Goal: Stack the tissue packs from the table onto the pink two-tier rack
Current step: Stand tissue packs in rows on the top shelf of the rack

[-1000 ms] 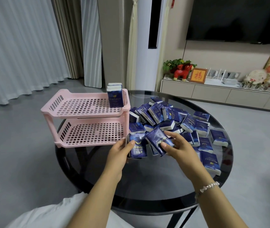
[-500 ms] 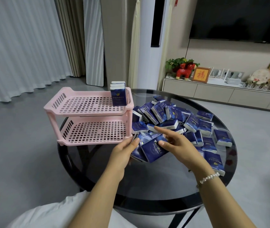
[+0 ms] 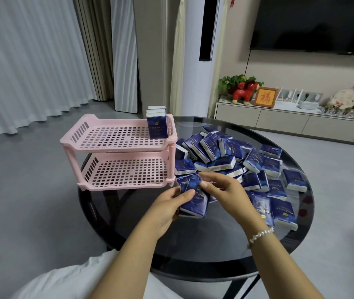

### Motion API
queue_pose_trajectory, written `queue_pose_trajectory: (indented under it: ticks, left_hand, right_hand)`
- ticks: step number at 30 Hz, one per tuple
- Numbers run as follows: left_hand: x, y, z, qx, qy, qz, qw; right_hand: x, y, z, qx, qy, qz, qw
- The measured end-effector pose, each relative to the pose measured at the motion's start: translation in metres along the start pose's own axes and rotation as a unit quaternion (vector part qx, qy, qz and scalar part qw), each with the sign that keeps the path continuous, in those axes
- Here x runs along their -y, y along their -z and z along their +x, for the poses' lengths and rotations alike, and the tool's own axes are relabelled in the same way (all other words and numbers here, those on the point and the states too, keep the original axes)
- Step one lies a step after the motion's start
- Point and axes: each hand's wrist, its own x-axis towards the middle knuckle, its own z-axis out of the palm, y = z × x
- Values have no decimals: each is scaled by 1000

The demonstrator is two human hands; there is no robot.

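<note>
A pink two-tier rack (image 3: pixel 85 145) stands on the left of a round dark glass table (image 3: pixel 193 251). A few blue tissue packs (image 3: pixel 156 126) stand upright at the right end of its top tier; the lower tier is bare. Several blue packs lie in a loose pile (image 3: pixel 232 156) on the table's right half. Just in front of the rack, my left hand (image 3: pixel 167 207) grips a small bundle of packs (image 3: pixel 194 199) from the left, thumb on its front. My right hand (image 3: pixel 225 190) pinches the top of the same bundle from the right.
A low white cabinet (image 3: pixel 279 119) with a red horse figure, a plant and a framed picture runs along the far wall under a dark screen. Curtains and a tall white unit stand behind the rack. Grey floor surrounds the table.
Both hands have gathered packs at the pile's near edge into one bundle and lifted it upright, closer to me. The head has come nearer to the table.
</note>
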Motion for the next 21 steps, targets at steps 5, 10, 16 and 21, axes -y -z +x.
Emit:
queue_pose_trajectory:
  ticks: [5,10,16,21]
  left_hand:
    - [2,1,4,-3,-56,62,997]
    - [5,-2,2,36,-4,271,962]
    - [9,5,0,53,21,446,893]
    - [9,1,-1,49,-8,443,895]
  right_hand:
    - [-10,7,-12,132,-89,142,977]
    - [-21,14,-17,132,-69,78,986]
    - [-27,16,-18,160,-39,-39,986]
    - [-30,15,-15,141,-27,-42,989]
